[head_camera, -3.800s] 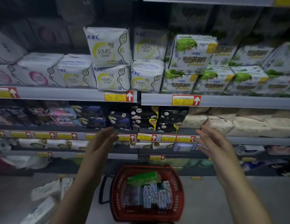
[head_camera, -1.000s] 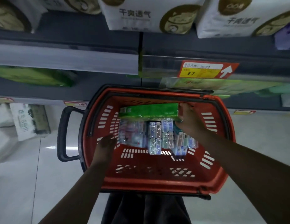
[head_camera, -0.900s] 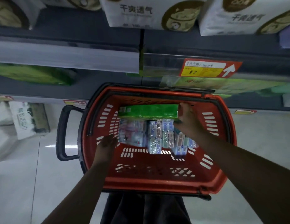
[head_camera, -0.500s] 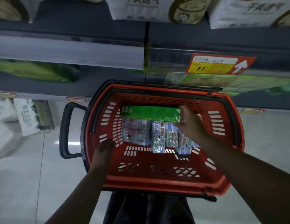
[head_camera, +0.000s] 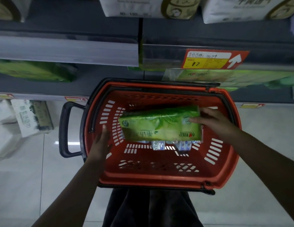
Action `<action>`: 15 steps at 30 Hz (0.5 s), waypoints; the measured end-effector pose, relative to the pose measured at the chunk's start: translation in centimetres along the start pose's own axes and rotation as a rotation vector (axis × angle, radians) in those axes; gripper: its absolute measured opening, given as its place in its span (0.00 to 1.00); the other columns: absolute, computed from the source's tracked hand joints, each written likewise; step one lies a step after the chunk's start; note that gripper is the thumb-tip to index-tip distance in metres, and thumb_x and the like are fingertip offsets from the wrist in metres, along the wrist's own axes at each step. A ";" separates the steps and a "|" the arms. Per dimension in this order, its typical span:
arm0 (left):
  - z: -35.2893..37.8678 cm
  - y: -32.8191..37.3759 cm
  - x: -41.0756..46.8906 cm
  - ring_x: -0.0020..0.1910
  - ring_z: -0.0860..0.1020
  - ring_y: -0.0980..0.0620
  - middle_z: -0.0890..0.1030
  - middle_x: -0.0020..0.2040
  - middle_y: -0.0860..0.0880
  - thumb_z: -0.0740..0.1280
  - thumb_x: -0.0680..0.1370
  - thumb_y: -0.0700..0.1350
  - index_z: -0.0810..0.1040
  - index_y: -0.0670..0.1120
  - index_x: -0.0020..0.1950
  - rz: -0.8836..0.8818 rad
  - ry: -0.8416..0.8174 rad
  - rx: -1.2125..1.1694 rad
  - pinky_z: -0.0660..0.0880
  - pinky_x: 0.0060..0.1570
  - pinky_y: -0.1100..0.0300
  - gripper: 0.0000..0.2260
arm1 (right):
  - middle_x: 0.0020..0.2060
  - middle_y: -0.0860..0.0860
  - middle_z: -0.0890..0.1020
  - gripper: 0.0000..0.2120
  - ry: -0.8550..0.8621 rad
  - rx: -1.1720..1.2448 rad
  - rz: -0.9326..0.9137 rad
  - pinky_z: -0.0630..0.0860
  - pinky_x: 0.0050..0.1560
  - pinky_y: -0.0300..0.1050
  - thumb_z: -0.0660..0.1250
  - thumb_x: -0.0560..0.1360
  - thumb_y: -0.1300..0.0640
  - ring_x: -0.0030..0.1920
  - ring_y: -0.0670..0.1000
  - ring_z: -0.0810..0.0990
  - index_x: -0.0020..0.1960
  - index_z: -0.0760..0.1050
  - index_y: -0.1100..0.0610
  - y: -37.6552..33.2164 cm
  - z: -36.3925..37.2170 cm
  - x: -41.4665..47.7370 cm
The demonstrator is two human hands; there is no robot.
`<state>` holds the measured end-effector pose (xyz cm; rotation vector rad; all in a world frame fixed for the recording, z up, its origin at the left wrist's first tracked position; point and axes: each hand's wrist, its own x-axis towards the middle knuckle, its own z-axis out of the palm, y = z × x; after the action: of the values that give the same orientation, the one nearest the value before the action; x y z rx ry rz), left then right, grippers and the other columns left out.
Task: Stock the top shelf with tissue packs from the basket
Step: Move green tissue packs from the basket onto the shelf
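The basket (head_camera: pixel 159 179) is positioned before the shelving (head_camera: pixel 66 51), its handle (head_camera: pixel 63 128) at the left. A tissue pack (head_camera: pixel 159 126) is held over smaller packs (head_camera: pixel 157 145) lying in the basket, gripped at its right end by the right grip (head_camera: pixel 212 120). The left grip (head_camera: pixel 100 141) is located at the basket's left wall.

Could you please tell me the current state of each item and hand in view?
Red slotted plastic basket: upright, partly filled.
Small clear-wrapped tissue packs: lying on the basket's bottom.
Long green plastic-wrapped tissue pack: tilted, held above the small packs.
Right hand: grips the green pack's right end.
Left hand: fingers straight, resting against the basket's left wall.
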<state>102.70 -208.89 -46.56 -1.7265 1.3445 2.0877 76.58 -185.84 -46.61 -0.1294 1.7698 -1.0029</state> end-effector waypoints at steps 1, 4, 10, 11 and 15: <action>-0.1 0.2 0.1 0.59 0.77 0.50 0.77 0.65 0.48 0.56 0.75 0.67 0.67 0.50 0.72 0.006 -0.009 0.004 0.76 0.56 0.53 0.32 | 0.51 0.46 0.84 0.38 -0.024 0.035 0.034 0.75 0.58 0.48 0.79 0.49 0.35 0.52 0.47 0.83 0.55 0.79 0.49 0.3 -0.2 -0.4; 0.0 0.8 -0.1 0.67 0.73 0.46 0.75 0.68 0.48 0.60 0.74 0.67 0.68 0.52 0.72 -0.014 -0.069 0.028 0.69 0.66 0.45 0.31 | 0.52 0.50 0.84 0.42 -0.122 0.113 0.159 0.74 0.60 0.53 0.79 0.48 0.35 0.53 0.51 0.83 0.58 0.77 0.51 1.4 -0.4 -1.6; 0.0 0.7 -1.1 0.51 0.84 0.43 0.83 0.55 0.42 0.71 0.69 0.61 0.77 0.46 0.62 -0.225 -0.265 -0.042 0.81 0.39 0.52 0.27 | 0.53 0.57 0.83 0.50 -0.106 0.462 0.298 0.81 0.49 0.53 0.85 0.42 0.46 0.53 0.57 0.83 0.60 0.75 0.59 3.9 1.9 -3.5; -0.4 0.5 -1.1 0.53 0.83 0.42 0.83 0.57 0.41 0.76 0.63 0.62 0.76 0.45 0.64 -0.227 -0.278 -0.070 0.81 0.41 0.51 0.34 | 0.54 0.58 0.83 0.51 -0.085 0.519 0.324 0.81 0.51 0.55 0.85 0.41 0.47 0.54 0.59 0.82 0.61 0.74 0.61 4.6 2.2 -3.8; -1.5 0.1 -2.3 0.59 0.80 0.40 0.81 0.60 0.40 0.82 0.58 0.55 0.74 0.43 0.66 -0.189 -0.370 -0.168 0.81 0.48 0.52 0.41 | 0.55 0.59 0.82 0.53 0.003 0.662 0.413 0.78 0.55 0.58 0.85 0.41 0.47 0.55 0.60 0.82 0.64 0.73 0.61 6.5 3.1 -4.9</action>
<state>104.48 -209.01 -44.51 -1.3622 0.8916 2.3133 83.63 -180.90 -47.71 0.6261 1.3073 -1.2143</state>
